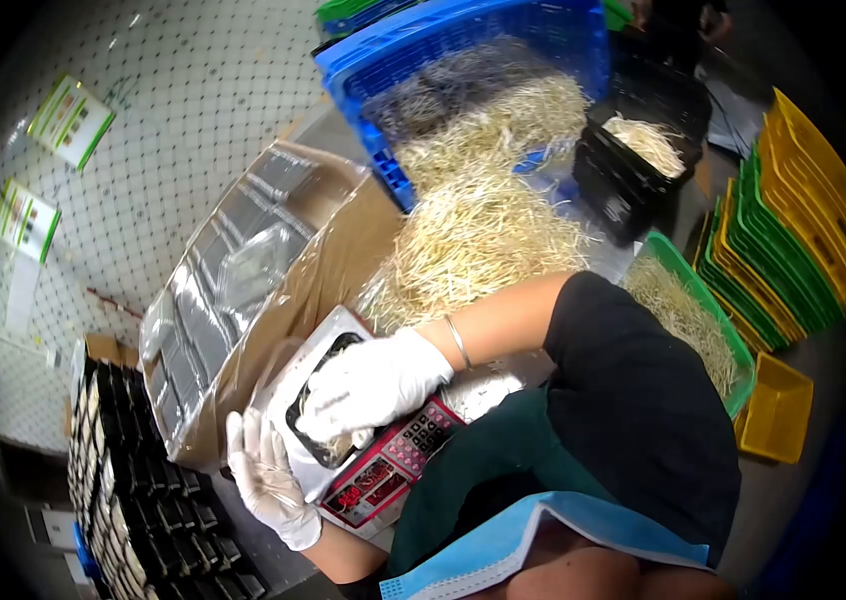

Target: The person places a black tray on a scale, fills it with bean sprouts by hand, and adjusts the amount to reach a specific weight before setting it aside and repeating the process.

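Note:
A digital scale (pixel 383 477) with a red keypad panel carries a black plastic tray (pixel 328 458). My right hand (pixel 368 385), in a white glove, is down in that tray. Its fingers are curled over pale bean sprouts (pixel 343 442), and the palm hides much of the tray. Beside the scale's left edge, my left hand (pixel 268 482), also gloved, is held up with fingers stretched out and nothing in it. A large heap of bean sprouts (pixel 483 240) lies just beyond my right forearm.
Sprouts spill from a tipped blue crate (pixel 463 25). Left of the scale is a cardboard box (pixel 343 235) of plastic-wrapped trays; filled black trays (pixel 143 490) are stacked lower left. A black crate (pixel 623 190), green crate (pixel 743 375) and nested crates (pixel 788 230) stand right. Another person (pixel 678 30) is behind.

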`<state>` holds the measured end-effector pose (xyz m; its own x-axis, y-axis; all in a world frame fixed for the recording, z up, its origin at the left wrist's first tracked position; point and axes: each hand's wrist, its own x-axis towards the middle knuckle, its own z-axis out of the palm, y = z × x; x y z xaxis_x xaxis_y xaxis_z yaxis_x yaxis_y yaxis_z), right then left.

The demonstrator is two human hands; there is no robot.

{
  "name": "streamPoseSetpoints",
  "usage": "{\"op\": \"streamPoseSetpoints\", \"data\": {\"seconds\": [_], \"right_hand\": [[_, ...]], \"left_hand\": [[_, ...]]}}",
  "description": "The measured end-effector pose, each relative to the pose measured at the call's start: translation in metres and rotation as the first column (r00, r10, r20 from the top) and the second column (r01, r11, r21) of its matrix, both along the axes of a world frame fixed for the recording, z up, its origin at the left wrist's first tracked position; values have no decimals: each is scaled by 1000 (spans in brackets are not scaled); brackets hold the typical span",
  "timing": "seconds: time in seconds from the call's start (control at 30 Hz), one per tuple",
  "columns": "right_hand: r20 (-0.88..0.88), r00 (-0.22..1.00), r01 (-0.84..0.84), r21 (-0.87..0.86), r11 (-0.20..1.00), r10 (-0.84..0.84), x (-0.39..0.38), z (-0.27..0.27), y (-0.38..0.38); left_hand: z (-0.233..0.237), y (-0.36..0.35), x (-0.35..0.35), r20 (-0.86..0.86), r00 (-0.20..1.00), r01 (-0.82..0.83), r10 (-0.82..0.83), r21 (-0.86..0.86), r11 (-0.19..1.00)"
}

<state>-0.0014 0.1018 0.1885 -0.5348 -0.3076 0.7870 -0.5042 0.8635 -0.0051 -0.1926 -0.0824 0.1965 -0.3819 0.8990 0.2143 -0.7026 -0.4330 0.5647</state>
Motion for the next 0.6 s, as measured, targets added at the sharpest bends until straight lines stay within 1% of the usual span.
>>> {"op": "streamPoseSetpoints", "data": {"seconds": [0.03, 0.07, 0.1, 0.13, 0.17, 0.2, 0.23, 0.27, 0.3, 0.33, 0.37, 0.4, 0.43, 0.47, 0.5, 0.53, 0.57, 0.6], "right_hand": [[-168, 983, 96, 146, 985, -71, 15, -5, -3], [-94, 994, 55, 99, 994, -46, 31, 3, 2], [-10, 983, 183, -34, 983, -183, 55, 23, 1], [-94, 959, 241, -230, 943, -268, 52, 8, 6], [-159, 920, 265, -424, 866, -359, 48, -7, 8], [255, 910, 414, -550, 725, -327, 58, -9, -1], [541, 801, 559, -525, 642, -255, 65, -10, -10], [524, 832, 517, -613, 597, -182, 66, -19, -11], [503, 858, 469, -692, 549, -99, 66, -23, -11], [431, 903, 395, -829, 395, 1, 67, -30, -14], [347, 931, 317, -924, 213, 116, 67, -35, -19], [163, 963, 155, -987, 51, 215, 70, -44, -22], [-26, 958, 17, -989, -144, 287, 73, -54, -25], [145, 954, 214, -943, -256, 263, 87, -20, -36], [157, 958, 220, -940, -262, 239, 91, -27, -40], [206, 953, 247, -953, -178, 220, 97, -43, -44], [244, 955, 259, -963, -75, 166, 104, -55, -45], [225, 968, 233, -970, -65, 110, 104, -67, -41]], "left_hand": [[-2, 5, 6, -241, 959, -188, 151, -139, 972], [-6, 9, 14, -346, 914, -270, 210, -135, 953], [-9, 13, 21, -444, 856, -349, 265, -119, 929], [-13, 16, 24, -515, 822, -325, 243, -74, 943], [0, 20, 57, -588, 740, -437, 327, -51, 898], [-1, 27, 70, -600, 739, -406, 305, -35, 913], [-4, 27, 75, -612, 734, -386, 294, -20, 922], [-14, 23, 59, -606, 767, -321, 213, -75, 944], [-21, 32, 54, -653, 722, -301, 231, 4, 954], [-24, 17, 51, -672, 734, -299, 97, -192, 935], [-10, 7, 65, -654, 756, -314, -22, -391, 865], [-16, -2, 69, -662, 746, -246, -79, -384, 890], [-21, -10, 70, -668, 733, -188, -128, -379, 906], [-18, -16, 75, -642, 743, -118, -190, -405, 907], [-17, -24, 82, -607, 754, -41, -252, -427, 903], [-23, -34, 93, -553, 786, -73, -276, -526, 847], [-31, -37, 103, -497, 813, -69, -304, -600, 797], [-59, -36, 105, -489, 832, -58, -262, -546, 836]]}}
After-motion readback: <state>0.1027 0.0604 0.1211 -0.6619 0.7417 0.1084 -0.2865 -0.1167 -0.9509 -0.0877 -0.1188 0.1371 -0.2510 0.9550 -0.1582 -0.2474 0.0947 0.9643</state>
